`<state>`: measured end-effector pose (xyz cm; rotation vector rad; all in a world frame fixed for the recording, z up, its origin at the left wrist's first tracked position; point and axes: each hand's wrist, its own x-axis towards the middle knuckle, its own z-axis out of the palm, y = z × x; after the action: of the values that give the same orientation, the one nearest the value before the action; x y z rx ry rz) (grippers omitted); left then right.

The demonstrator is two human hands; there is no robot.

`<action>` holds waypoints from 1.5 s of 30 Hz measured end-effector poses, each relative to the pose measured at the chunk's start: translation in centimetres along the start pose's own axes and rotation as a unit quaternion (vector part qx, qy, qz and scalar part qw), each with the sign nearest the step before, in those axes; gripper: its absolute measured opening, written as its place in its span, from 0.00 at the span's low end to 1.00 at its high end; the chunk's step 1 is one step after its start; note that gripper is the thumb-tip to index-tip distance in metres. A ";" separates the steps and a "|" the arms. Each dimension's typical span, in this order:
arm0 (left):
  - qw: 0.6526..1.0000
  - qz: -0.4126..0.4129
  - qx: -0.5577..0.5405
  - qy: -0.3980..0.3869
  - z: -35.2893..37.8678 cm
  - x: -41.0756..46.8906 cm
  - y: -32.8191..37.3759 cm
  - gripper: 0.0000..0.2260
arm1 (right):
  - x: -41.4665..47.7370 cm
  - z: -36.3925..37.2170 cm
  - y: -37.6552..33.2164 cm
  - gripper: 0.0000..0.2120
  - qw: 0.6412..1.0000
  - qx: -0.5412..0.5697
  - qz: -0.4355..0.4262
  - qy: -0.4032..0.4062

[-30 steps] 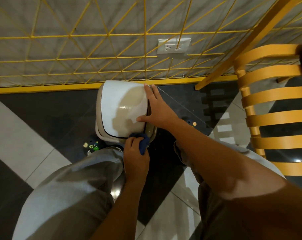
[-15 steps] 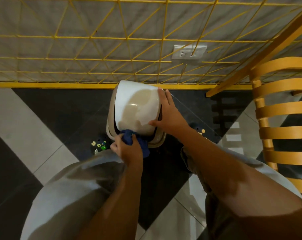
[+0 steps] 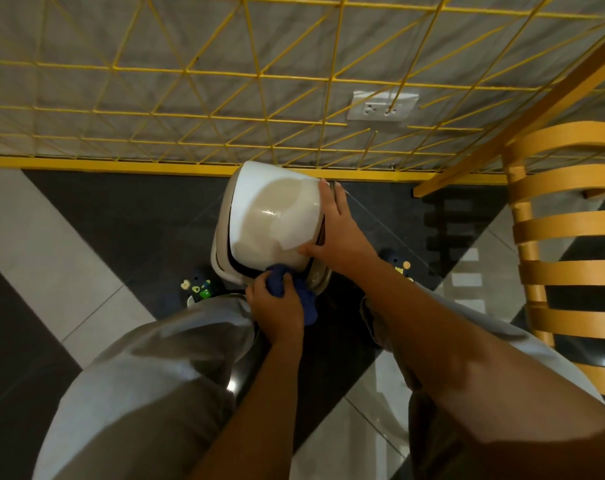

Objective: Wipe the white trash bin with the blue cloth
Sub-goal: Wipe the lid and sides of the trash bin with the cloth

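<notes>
Floor (image 3: 86, 237) of black and white tiles; grey wall behind a yellow wire grid (image 3: 259, 74); yellow slatted chair (image 3: 568, 223) at right. White trash bin (image 3: 270, 216) stood on the floor by the wall, ahead of the person's knees. Right hand (image 3: 342, 233) lay along its right edge, fingers straight, thumb on the lid, steadying. Left hand (image 3: 277, 306) gripped the bunched blue cloth (image 3: 306, 301), pressed to the lid's near edge. Judged: wiping under way at the near rim; the sides probably left to do; parts already clean could not be told.
</notes>
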<state>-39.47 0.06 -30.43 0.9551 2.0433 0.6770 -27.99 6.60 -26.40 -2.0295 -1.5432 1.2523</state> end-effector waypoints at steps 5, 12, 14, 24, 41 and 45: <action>0.969 -0.206 -0.085 0.105 -0.7 2.9 2.0 0.17 | 0.0 0.1 0.0 0.54 1.000 0.002 0.006 -0.007; 0.902 -0.276 -0.320 0.087 -0.1 4.9 4.3 0.17 | 0.1 0.1 -0.3 0.53 1.000 0.004 0.009 -0.008; 0.899 -0.267 -0.341 0.065 0.4 3.8 4.3 0.17 | 0.0 0.1 -0.3 0.53 1.000 0.019 0.010 -0.008; 0.924 -0.196 -0.324 0.057 -1.6 3.7 6.0 0.18 | 0.2 0.2 -0.1 0.55 1.000 0.004 0.010 -0.010; 0.893 -0.311 -0.324 -0.044 0.0 2.4 4.1 0.18 | -0.1 0.1 0.1 0.51 1.000 -0.008 0.001 -0.006; 0.867 -0.373 -0.324 -0.065 -1.2 5.5 3.2 0.20 | -0.1 0.2 0.1 0.52 1.000 -0.010 -0.003 -0.004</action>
<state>-41.48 6.21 -29.75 -0.1877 1.6747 0.7461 -28.09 6.35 -26.57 -2.0338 -1.5702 1.2499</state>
